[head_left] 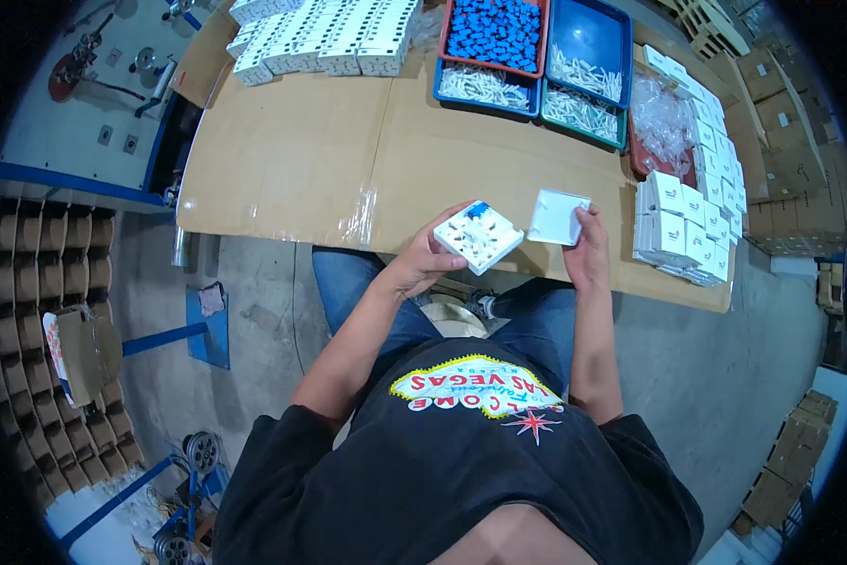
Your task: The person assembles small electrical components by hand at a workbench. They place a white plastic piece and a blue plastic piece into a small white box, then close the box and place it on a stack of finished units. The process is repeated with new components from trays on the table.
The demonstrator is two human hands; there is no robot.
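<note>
My left hand [423,257] grips a square white plastic housing [480,247] by its left side, its inner face turned up. Small dark fittings and a bright blue piece show inside it. A flat white square cover [553,217] is pinched at its right edge by my right hand [588,247]. Housing and cover are held apart, side by side, just off the table's near edge and above my lap.
Cardboard covers the table [282,160]. At the back stand a red tray of blue pieces [494,36], a blue tray [593,28] and other trays of white parts. White housings [376,42] are lined up at the back left; stacked white covers [683,221] stand at the right beside clear plastic bags [664,118].
</note>
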